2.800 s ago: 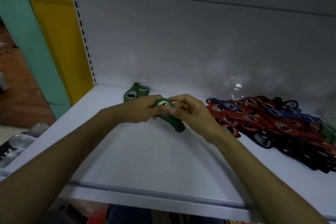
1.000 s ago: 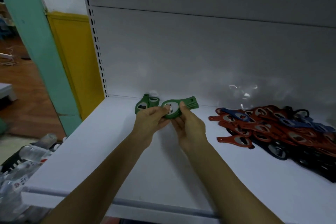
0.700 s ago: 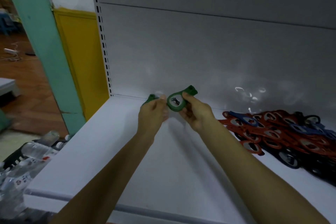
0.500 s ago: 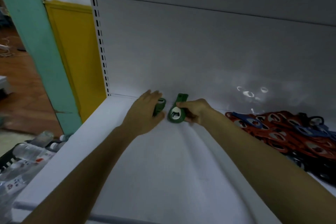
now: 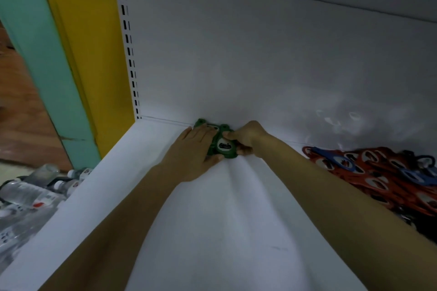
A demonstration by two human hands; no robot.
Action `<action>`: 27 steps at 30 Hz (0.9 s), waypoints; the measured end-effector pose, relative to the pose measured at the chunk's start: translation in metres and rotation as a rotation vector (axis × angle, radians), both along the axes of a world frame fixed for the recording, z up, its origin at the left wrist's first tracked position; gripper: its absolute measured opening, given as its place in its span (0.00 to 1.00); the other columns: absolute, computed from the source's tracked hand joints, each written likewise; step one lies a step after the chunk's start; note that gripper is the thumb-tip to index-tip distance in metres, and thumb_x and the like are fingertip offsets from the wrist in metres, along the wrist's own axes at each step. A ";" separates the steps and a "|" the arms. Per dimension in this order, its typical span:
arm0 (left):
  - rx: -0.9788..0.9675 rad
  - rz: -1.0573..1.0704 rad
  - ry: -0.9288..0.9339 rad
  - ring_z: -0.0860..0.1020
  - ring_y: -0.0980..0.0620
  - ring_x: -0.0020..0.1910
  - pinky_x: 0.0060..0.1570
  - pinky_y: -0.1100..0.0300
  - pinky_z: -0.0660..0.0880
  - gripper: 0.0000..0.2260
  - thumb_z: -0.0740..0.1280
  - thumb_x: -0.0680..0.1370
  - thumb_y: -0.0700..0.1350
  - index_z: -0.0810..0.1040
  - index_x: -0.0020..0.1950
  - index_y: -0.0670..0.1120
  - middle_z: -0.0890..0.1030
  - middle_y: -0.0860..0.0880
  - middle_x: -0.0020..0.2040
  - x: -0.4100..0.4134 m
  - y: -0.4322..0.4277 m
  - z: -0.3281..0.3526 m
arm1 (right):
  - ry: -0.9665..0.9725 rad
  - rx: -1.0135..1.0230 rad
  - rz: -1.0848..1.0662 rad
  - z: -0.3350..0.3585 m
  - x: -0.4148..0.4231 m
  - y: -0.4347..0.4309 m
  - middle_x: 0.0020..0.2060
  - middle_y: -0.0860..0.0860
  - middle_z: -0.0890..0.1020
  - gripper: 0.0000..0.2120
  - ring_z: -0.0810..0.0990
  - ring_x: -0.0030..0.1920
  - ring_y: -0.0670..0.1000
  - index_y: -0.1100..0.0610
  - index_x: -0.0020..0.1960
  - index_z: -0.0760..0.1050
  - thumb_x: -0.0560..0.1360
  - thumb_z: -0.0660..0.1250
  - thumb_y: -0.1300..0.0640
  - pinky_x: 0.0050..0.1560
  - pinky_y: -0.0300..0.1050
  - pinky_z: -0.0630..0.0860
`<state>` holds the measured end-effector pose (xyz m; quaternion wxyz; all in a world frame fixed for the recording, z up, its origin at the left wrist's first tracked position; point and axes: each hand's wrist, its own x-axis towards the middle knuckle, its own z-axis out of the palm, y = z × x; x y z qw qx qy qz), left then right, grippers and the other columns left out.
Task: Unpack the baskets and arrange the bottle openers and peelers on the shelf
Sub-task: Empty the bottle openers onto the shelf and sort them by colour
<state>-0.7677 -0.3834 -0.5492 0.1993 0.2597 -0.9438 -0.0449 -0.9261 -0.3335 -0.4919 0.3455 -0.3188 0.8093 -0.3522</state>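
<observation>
A green bottle opener [image 5: 224, 146] lies flat on the white shelf [image 5: 212, 220] against the back wall. My right hand [image 5: 246, 138] pinches it from the right, thumb on its upper part. My left hand [image 5: 195, 146] lies flat with straight fingers over other green openers [image 5: 201, 122] just to its left, mostly hiding them. A heap of red, blue and black openers [image 5: 378, 172] sits at the right of the shelf.
The shelf's back panel [image 5: 260, 54] rises right behind the green openers. A slotted upright [image 5: 128, 49] marks the shelf's left end. Wrapped water bottles [image 5: 30, 194] lie on the floor at the lower left, beside teal and yellow walls.
Both hands carried the green opener from mid-shelf to the back wall and laid it flat beside the other green ones. My left hand now covers those. The camera moved closer.
</observation>
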 end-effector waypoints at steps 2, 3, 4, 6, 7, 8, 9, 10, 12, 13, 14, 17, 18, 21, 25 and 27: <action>0.003 -0.008 -0.003 0.53 0.51 0.76 0.74 0.57 0.45 0.31 0.57 0.79 0.59 0.54 0.77 0.44 0.58 0.48 0.77 0.000 0.000 -0.001 | -0.034 0.014 0.031 0.001 -0.001 0.003 0.41 0.58 0.81 0.12 0.80 0.32 0.51 0.65 0.49 0.75 0.76 0.70 0.55 0.28 0.41 0.79; 0.004 -0.008 0.001 0.53 0.51 0.76 0.74 0.57 0.45 0.31 0.57 0.79 0.59 0.54 0.77 0.44 0.58 0.48 0.77 0.000 0.000 -0.001 | -0.022 0.038 0.044 0.002 -0.002 0.004 0.39 0.58 0.81 0.11 0.79 0.31 0.51 0.65 0.50 0.75 0.77 0.67 0.55 0.28 0.42 0.80; 0.008 -0.006 0.009 0.53 0.52 0.76 0.74 0.57 0.45 0.32 0.57 0.79 0.60 0.54 0.77 0.44 0.59 0.48 0.77 0.000 0.000 -0.001 | 0.015 0.062 0.053 0.003 -0.003 0.004 0.36 0.58 0.80 0.11 0.78 0.28 0.51 0.65 0.49 0.75 0.78 0.65 0.56 0.27 0.41 0.79; 0.018 -0.002 0.027 0.54 0.52 0.76 0.73 0.58 0.44 0.32 0.57 0.79 0.60 0.55 0.77 0.44 0.59 0.48 0.76 0.001 0.001 -0.002 | 0.103 0.088 0.056 0.004 -0.001 0.005 0.33 0.58 0.79 0.10 0.77 0.26 0.52 0.66 0.46 0.75 0.79 0.62 0.58 0.26 0.43 0.78; 0.020 -0.001 0.032 0.54 0.52 0.76 0.73 0.58 0.43 0.32 0.57 0.79 0.60 0.55 0.77 0.44 0.59 0.48 0.76 0.000 0.001 -0.002 | 0.160 0.094 0.066 0.003 0.000 0.004 0.33 0.58 0.79 0.11 0.77 0.27 0.53 0.66 0.46 0.75 0.79 0.61 0.58 0.29 0.44 0.78; 0.022 0.000 0.034 0.54 0.52 0.76 0.73 0.59 0.43 0.32 0.57 0.79 0.60 0.55 0.77 0.44 0.59 0.48 0.76 0.000 0.001 -0.002 | 0.221 0.097 0.074 0.002 0.002 0.003 0.34 0.59 0.79 0.11 0.77 0.29 0.54 0.65 0.47 0.75 0.79 0.61 0.58 0.32 0.45 0.79; 0.024 0.001 0.035 0.54 0.52 0.76 0.73 0.59 0.43 0.32 0.58 0.79 0.60 0.56 0.77 0.44 0.59 0.48 0.76 0.000 0.001 -0.003 | 0.267 0.095 0.075 0.002 0.003 0.003 0.36 0.59 0.79 0.10 0.78 0.31 0.55 0.65 0.47 0.75 0.79 0.61 0.58 0.35 0.47 0.79; 0.029 0.002 0.036 0.54 0.51 0.76 0.73 0.58 0.44 0.32 0.58 0.79 0.59 0.56 0.77 0.44 0.60 0.48 0.76 0.000 0.001 -0.003 | 0.269 0.087 0.071 0.002 0.003 0.002 0.37 0.59 0.79 0.10 0.79 0.31 0.55 0.66 0.47 0.76 0.79 0.61 0.59 0.35 0.47 0.80; 0.037 0.005 0.034 0.53 0.51 0.76 0.73 0.56 0.44 0.31 0.58 0.79 0.59 0.55 0.77 0.44 0.59 0.48 0.76 0.000 0.001 -0.003 | 0.130 0.060 0.038 0.003 0.002 0.002 0.36 0.60 0.80 0.09 0.79 0.26 0.54 0.66 0.45 0.75 0.79 0.61 0.61 0.30 0.44 0.79; 0.041 0.004 0.029 0.53 0.50 0.76 0.73 0.56 0.44 0.31 0.58 0.79 0.58 0.55 0.77 0.44 0.59 0.48 0.77 0.000 0.000 -0.002 | 0.053 0.043 0.025 0.004 0.001 0.003 0.35 0.60 0.80 0.09 0.78 0.26 0.53 0.65 0.44 0.74 0.79 0.61 0.62 0.28 0.43 0.79; 0.044 0.003 0.022 0.53 0.50 0.76 0.74 0.55 0.45 0.31 0.58 0.79 0.58 0.55 0.77 0.44 0.59 0.48 0.77 0.000 -0.001 -0.002 | -0.001 0.031 0.019 0.005 0.001 0.004 0.35 0.60 0.80 0.09 0.79 0.26 0.52 0.65 0.43 0.74 0.79 0.60 0.62 0.26 0.42 0.79; 0.044 0.004 0.011 0.52 0.51 0.77 0.73 0.56 0.44 0.31 0.57 0.79 0.59 0.55 0.77 0.45 0.58 0.48 0.77 0.000 -0.001 -0.001 | -0.033 0.028 0.020 0.004 0.001 0.004 0.33 0.57 0.80 0.09 0.78 0.23 0.49 0.63 0.43 0.75 0.80 0.60 0.61 0.22 0.39 0.76; 0.038 0.004 0.013 0.52 0.51 0.77 0.73 0.56 0.45 0.30 0.57 0.79 0.59 0.55 0.77 0.45 0.59 0.48 0.77 0.000 -0.001 -0.001 | -0.011 0.038 0.020 0.004 0.002 0.002 0.33 0.57 0.80 0.09 0.78 0.21 0.49 0.63 0.42 0.75 0.79 0.61 0.61 0.21 0.38 0.75; 0.012 0.004 0.019 0.53 0.51 0.76 0.73 0.55 0.45 0.28 0.54 0.80 0.58 0.57 0.76 0.47 0.60 0.49 0.76 0.000 0.000 -0.001 | 0.109 0.085 0.056 0.003 0.005 -0.003 0.31 0.58 0.78 0.09 0.75 0.17 0.49 0.61 0.39 0.73 0.79 0.62 0.62 0.17 0.35 0.69; 0.001 0.010 0.001 0.53 0.51 0.76 0.73 0.55 0.45 0.25 0.53 0.82 0.55 0.57 0.76 0.48 0.59 0.50 0.77 0.000 0.000 -0.001 | 0.164 0.059 0.033 0.001 0.007 0.002 0.31 0.58 0.78 0.11 0.76 0.19 0.51 0.61 0.39 0.73 0.79 0.62 0.59 0.19 0.38 0.72; 0.005 0.007 -0.003 0.53 0.51 0.76 0.73 0.55 0.45 0.24 0.53 0.82 0.55 0.57 0.76 0.48 0.59 0.50 0.77 0.000 0.000 -0.001 | 0.180 0.033 0.024 -0.003 0.009 0.008 0.30 0.57 0.78 0.12 0.76 0.21 0.51 0.62 0.41 0.75 0.79 0.60 0.57 0.21 0.40 0.75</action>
